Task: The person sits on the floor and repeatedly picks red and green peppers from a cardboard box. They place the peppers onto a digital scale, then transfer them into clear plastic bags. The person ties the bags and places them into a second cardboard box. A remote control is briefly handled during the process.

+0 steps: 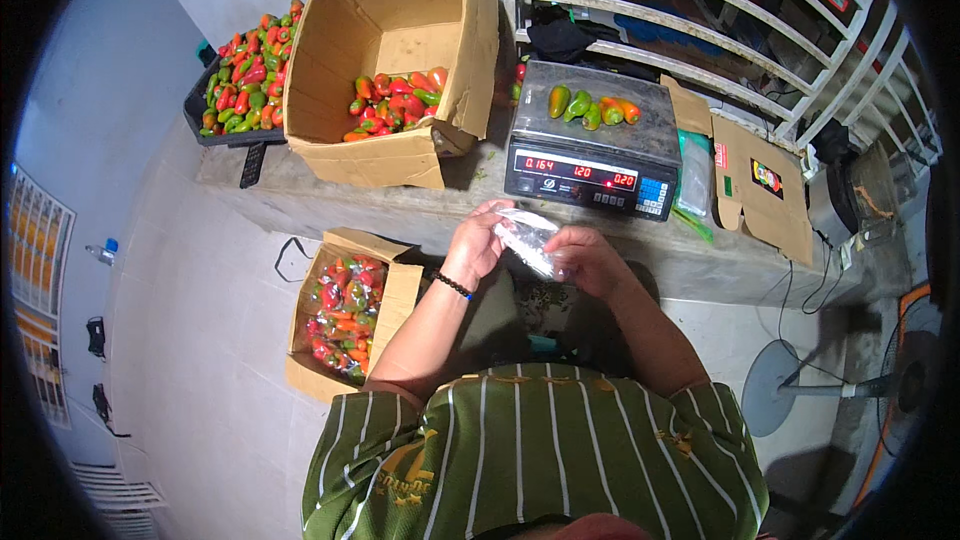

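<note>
My left hand (478, 240) and my right hand (590, 261) hold a clear plastic bag (529, 238) between them, in front of the concrete ledge. The bag looks flat, with no peppers visible in it. Just beyond it, a digital weighing scale (592, 142) bears several green and orange peppers (591, 109) on its metal plate, and its red display is lit. To the left, a large open cardboard box (390, 52) contains loose red and green peppers (394, 101). On the floor at my left, a smaller cardboard box (397, 296) holds peppers in clear bags (346, 315).
A black crate (236, 138) heaped with peppers stands at the ledge's far left. Right of the scale lie plastic bags (694, 172) and flattened cardboard (761, 180). White metal bars (675, 4) rise behind. A pedestal fan (772, 388) with cables is at right.
</note>
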The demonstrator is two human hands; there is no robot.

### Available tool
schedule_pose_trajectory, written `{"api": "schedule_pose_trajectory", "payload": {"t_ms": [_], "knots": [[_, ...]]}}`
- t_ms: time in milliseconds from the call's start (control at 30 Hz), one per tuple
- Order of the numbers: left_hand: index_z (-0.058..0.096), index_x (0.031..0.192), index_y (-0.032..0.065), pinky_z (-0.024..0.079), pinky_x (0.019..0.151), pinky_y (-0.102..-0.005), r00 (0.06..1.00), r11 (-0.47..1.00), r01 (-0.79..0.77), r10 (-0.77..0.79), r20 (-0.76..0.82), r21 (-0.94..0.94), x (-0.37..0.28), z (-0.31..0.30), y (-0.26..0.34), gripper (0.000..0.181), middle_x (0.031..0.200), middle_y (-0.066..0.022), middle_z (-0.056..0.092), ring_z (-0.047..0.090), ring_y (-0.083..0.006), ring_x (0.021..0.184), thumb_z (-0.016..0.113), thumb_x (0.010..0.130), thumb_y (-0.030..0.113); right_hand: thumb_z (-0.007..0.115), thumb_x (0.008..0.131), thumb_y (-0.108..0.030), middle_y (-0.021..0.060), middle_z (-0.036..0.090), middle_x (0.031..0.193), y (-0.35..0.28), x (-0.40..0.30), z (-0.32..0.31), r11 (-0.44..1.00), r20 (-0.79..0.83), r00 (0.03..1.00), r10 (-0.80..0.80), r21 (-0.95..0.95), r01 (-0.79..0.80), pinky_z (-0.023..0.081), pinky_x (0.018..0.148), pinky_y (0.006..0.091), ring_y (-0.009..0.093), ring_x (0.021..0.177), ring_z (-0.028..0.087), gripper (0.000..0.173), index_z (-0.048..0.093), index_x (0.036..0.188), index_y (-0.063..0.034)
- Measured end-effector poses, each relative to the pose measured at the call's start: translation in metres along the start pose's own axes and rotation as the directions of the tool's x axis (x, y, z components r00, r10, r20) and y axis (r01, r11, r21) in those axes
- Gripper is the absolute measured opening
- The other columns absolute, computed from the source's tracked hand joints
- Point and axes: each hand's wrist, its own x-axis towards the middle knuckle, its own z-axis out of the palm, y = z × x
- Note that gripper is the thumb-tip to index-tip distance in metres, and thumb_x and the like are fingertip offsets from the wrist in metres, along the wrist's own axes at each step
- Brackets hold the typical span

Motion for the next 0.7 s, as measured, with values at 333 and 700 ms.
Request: {"api": "schedule_pose_trajectory", "payload": {"t_ms": [333,700], "knots": [[0.067,0.098,0.0098,0.044,0.064,-0.0308,0.773,-0.027,-0.480,0.459,0.437,0.877,0.001,0.000,-0.027,0.034,0.077,-0.0077,0.051,0.050,-0.0193,0.073,0.053,0.070,-0.004,0.049,0.074,-0.009,0.0154,0.044,0.111,-0.013,0.026,-0.025,0.003,-0.091,0.829,-0.552,-0.994,-0.107,0.046,0.076,0.0418,0.032,0.088,0.057,0.038,0.060,0.110,-0.0125],[0.055,0.112,0.0120,0.051,0.068,-0.0404,0.716,-0.416,-0.323,0.480,0.507,0.850,0.009,0.016,0.015,0.044,0.118,-0.0132,0.050,0.061,-0.0324,0.078,0.056,0.069,0.001,0.064,0.070,-0.044,0.0196,0.050,0.116,-0.154,0.107,-0.106,0.098,-0.397,0.662,-0.636,-0.892,-0.441,0.040,0.090,0.0454,0.038,0.109,0.046,0.051,0.059,0.114,-0.0192]]}}
